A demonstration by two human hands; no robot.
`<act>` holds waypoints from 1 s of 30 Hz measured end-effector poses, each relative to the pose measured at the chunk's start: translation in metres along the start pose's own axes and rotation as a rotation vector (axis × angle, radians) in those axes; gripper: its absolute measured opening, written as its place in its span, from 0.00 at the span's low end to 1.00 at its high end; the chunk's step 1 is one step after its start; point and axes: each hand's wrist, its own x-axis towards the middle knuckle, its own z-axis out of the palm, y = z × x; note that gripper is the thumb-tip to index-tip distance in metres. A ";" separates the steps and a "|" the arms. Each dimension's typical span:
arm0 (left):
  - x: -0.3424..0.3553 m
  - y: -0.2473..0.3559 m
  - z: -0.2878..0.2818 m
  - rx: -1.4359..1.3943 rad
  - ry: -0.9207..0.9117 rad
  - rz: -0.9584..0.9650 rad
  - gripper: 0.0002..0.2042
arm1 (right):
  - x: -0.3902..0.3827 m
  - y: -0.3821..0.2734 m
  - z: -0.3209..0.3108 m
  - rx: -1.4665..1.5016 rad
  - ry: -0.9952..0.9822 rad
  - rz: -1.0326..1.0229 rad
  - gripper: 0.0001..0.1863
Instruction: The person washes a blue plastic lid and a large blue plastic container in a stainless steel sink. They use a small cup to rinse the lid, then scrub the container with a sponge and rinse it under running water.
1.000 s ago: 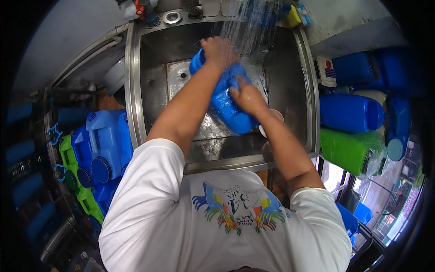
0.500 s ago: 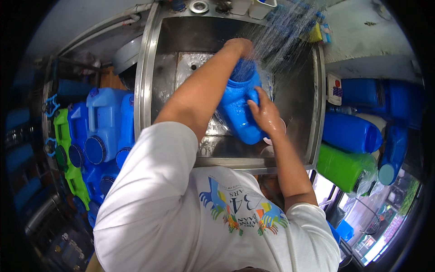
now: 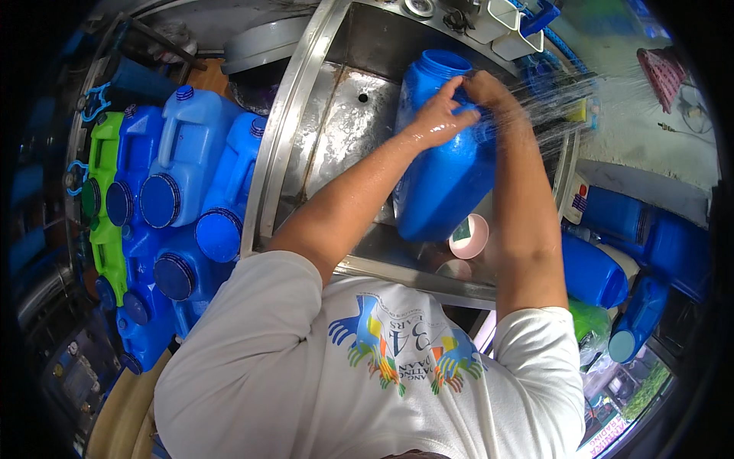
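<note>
A large wet blue plastic jug (image 3: 443, 191) is in the metal sink (image 3: 317, 126), its uncapped round mouth toward the far side. My left hand (image 3: 442, 118) reaches across the jug's shoulder just below the mouth, fingers apart, apparently holding nothing. Bent at the wrist, my right hand (image 3: 487, 88) is curled at the jug's upper right side beside the mouth. What its fingertips touch is hidden. Fine water spray (image 3: 562, 111) streams in from the right across my right wrist toward the jug. A pink cup (image 3: 469, 237) sits near the sink's front right.
Several blue jugs (image 3: 191, 145) and green jugs (image 3: 107, 195) crowd the left side, stacked in rows. More blue containers (image 3: 592, 268) lie on the right. White plastic bins (image 3: 493, 21) hang at the far rim. A raised metal edge (image 3: 287, 115) borders the sink.
The jug has turned upright in view, mouth clear of my hand. My left hand has withdrawn from the mouth to the shoulder; my right has moved up beside the mouth. The view has swung round.
</note>
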 end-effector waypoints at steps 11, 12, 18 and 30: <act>0.029 -0.029 -0.017 -0.160 0.151 -0.121 0.22 | -0.111 -0.024 0.063 -0.030 0.764 0.094 0.32; 0.028 -0.027 -0.012 -0.122 0.141 -0.107 0.21 | -0.109 -0.018 0.060 -0.043 0.728 -0.008 0.31; -0.005 0.012 0.014 0.042 -0.116 0.186 0.23 | -0.109 0.024 0.021 0.167 0.447 -0.084 0.26; -0.068 -0.087 -0.073 0.166 0.356 -0.015 0.22 | -0.234 0.011 0.093 1.052 0.274 0.139 0.12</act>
